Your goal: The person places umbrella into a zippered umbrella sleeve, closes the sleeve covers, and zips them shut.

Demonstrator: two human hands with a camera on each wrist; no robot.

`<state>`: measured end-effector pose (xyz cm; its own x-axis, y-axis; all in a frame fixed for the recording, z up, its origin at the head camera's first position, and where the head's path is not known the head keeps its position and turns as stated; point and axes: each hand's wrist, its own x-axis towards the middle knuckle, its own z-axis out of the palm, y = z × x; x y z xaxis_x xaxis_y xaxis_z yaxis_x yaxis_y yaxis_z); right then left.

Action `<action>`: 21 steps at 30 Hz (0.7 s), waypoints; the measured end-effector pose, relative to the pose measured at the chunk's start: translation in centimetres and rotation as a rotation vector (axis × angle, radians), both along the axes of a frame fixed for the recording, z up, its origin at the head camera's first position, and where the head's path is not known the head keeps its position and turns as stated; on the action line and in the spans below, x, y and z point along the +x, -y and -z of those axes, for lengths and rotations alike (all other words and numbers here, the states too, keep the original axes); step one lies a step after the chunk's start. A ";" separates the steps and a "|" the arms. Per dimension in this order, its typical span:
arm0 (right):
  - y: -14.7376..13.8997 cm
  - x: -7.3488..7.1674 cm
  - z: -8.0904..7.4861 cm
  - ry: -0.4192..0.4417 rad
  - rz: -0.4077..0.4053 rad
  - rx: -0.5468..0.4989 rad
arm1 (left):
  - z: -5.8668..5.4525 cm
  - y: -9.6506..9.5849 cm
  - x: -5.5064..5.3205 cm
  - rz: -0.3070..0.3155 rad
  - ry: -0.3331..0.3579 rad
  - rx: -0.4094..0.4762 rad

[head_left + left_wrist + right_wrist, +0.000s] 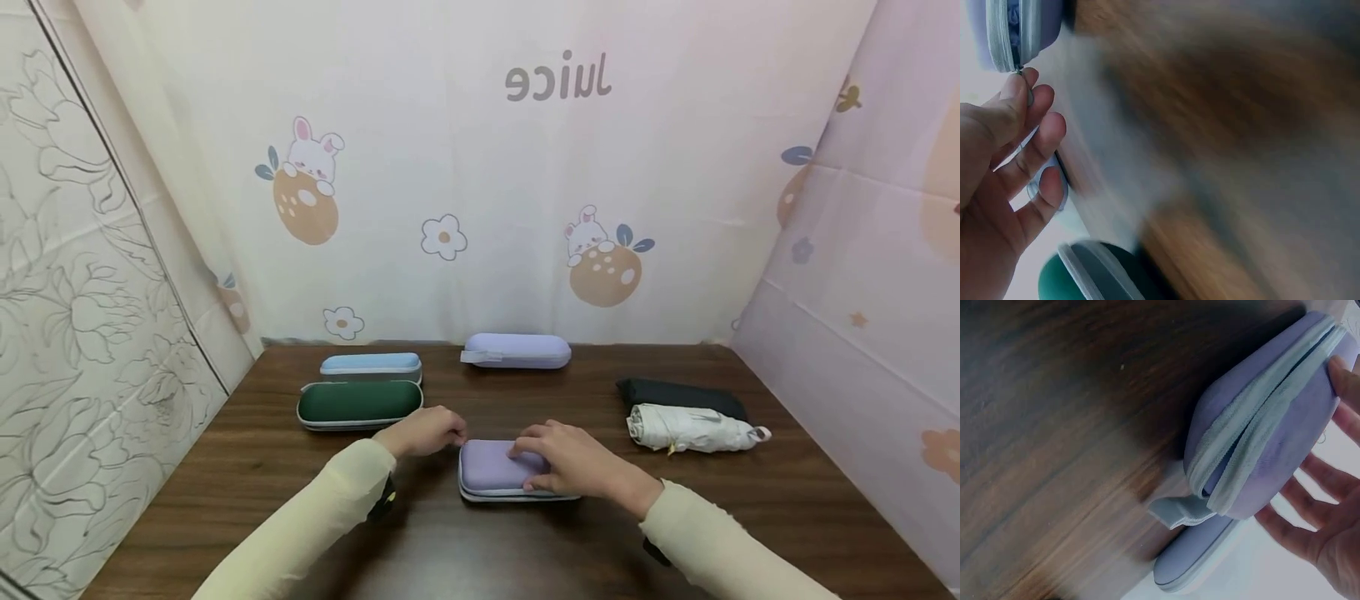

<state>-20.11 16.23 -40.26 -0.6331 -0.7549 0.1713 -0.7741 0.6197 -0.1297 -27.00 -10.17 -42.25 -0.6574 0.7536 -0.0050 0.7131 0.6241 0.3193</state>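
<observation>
A purple zip case (491,465) with grey edging lies on the table between the hands. At its left end my left hand (429,431) pinches the small zip pull (1030,97) between thumb and forefinger, with the other fingers loosely bent. My right hand (577,458) rests on the case's right part, its fingers spread over the top and the thumb against the near side of the lid. Seen from the right wrist, the grey zip bands (1260,419) stand slightly apart along the side, and a grey strap (1179,511) sticks out at the end.
Left of the hands lie a dark green case (360,402) and a light blue case (371,363) behind it. A lavender case (517,351) lies at the back. To the right are a folded white umbrella (693,428) and a black pouch-like roll (682,397).
</observation>
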 end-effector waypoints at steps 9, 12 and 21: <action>1.0 1.4 0.5 -0.077 0.116 -0.047 | 0.8 1.6 2.8 -0.034 -0.211 -0.009; 1.5 2.1 0.7 -0.091 0.186 -0.060 | 1.1 1.6 3.8 -0.045 -0.261 -0.019; 3.0 3.7 0.3 -0.128 0.332 -0.043 | 1.3 1.3 5.1 -0.066 -0.351 0.007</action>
<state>-16.38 13.25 -40.59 -0.8137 -0.5023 0.2925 -0.5434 0.8360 -0.0759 -21.86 -11.42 -43.52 -0.6656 0.7084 0.2348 0.7380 0.6715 0.0664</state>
